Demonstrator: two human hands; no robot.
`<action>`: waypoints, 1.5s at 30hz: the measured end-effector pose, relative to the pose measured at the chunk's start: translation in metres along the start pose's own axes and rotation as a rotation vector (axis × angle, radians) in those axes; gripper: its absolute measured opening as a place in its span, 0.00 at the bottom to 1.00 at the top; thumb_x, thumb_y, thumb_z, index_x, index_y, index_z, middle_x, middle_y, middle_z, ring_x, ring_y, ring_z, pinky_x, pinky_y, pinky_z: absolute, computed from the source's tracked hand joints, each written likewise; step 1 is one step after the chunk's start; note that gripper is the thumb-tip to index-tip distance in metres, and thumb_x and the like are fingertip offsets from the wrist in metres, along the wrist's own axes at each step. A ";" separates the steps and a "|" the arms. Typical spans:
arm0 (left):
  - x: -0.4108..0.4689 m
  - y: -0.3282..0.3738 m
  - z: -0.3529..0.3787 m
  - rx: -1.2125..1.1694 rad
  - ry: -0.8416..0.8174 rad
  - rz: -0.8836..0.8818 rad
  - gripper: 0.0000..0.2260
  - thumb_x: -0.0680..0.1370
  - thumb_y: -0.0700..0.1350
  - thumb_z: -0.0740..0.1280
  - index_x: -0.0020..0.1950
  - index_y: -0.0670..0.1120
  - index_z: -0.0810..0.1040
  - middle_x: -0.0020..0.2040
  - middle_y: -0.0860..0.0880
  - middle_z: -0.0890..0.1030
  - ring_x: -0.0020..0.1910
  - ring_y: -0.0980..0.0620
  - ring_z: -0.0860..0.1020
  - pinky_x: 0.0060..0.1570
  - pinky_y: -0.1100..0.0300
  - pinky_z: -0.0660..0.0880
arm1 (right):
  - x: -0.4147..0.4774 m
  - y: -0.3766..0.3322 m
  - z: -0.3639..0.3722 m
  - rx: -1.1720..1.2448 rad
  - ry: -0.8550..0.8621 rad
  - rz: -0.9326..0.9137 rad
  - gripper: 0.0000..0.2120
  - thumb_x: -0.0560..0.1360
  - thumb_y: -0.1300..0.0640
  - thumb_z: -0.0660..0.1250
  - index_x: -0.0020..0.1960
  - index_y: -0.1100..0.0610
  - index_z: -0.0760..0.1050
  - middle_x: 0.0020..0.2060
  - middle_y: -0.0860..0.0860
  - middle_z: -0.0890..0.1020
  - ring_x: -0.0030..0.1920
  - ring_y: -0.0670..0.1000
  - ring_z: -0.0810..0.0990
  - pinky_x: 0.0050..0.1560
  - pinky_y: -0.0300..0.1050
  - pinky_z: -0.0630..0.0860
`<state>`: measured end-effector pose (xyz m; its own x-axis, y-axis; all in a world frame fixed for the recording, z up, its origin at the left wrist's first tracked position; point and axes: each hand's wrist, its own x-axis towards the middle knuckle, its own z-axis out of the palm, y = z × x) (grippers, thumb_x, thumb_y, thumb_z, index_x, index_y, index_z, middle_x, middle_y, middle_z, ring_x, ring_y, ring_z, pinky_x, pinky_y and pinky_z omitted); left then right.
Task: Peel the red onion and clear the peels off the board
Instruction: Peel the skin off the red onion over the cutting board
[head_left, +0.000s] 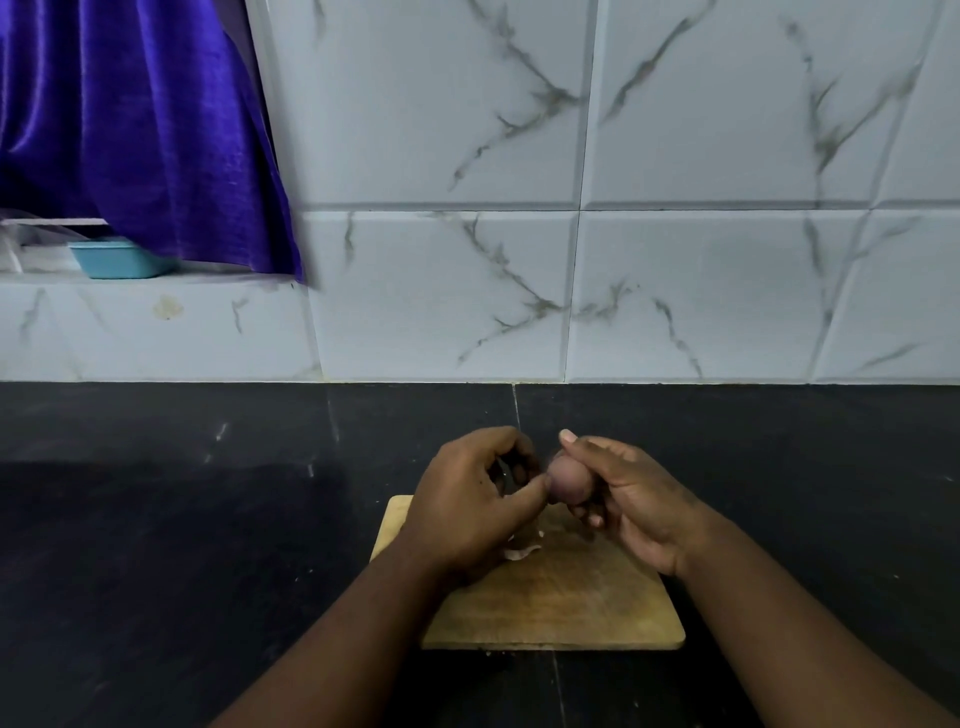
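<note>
Right hand (631, 499) clamps a red onion (568, 480) above the wooden board (571, 597), long axis roughly upright; left hand (475, 506) pinches its side.

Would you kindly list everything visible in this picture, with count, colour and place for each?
Red onion: one, pale purple, held above the board's far edge.
Onion peels: a few scraps, whitish, on the board under the left hand.
Cutting board: one, wooden tan, on the counter, centre.
Counter: one, black.
Wall tiles: white, grey-veined, behind the counter.
Curtain: one, purple, upper left.
Tub: one, light blue, on the ledge under the curtain.
Left hand: one, thumb at the onion.
Right hand: one, gripping the onion.
</note>
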<state>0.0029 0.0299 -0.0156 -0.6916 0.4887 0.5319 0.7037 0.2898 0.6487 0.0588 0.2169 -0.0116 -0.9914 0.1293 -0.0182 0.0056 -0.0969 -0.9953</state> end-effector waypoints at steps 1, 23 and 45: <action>0.000 0.000 0.000 -0.037 0.005 0.035 0.07 0.73 0.55 0.74 0.49 0.56 0.84 0.44 0.57 0.84 0.42 0.57 0.82 0.39 0.52 0.81 | 0.000 0.000 0.000 -0.008 -0.004 -0.001 0.16 0.76 0.42 0.71 0.47 0.56 0.80 0.35 0.55 0.82 0.30 0.48 0.75 0.28 0.40 0.66; 0.001 -0.007 0.008 0.019 0.052 -0.071 0.06 0.83 0.45 0.68 0.48 0.55 0.78 0.45 0.55 0.79 0.44 0.56 0.78 0.41 0.55 0.77 | -0.003 -0.003 0.002 0.056 -0.064 -0.057 0.15 0.75 0.45 0.72 0.44 0.57 0.81 0.36 0.61 0.82 0.28 0.50 0.75 0.23 0.36 0.69; 0.001 -0.007 0.002 -0.009 0.111 0.118 0.07 0.80 0.51 0.71 0.54 0.52 0.85 0.48 0.58 0.84 0.48 0.57 0.82 0.44 0.56 0.80 | -0.001 -0.001 0.000 0.110 -0.061 -0.008 0.20 0.79 0.45 0.69 0.58 0.62 0.81 0.40 0.58 0.82 0.33 0.48 0.76 0.29 0.37 0.71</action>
<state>-0.0029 0.0300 -0.0207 -0.6181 0.4250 0.6613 0.7801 0.2276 0.5828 0.0599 0.2171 -0.0108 -0.9975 0.0705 -0.0016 -0.0129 -0.2043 -0.9788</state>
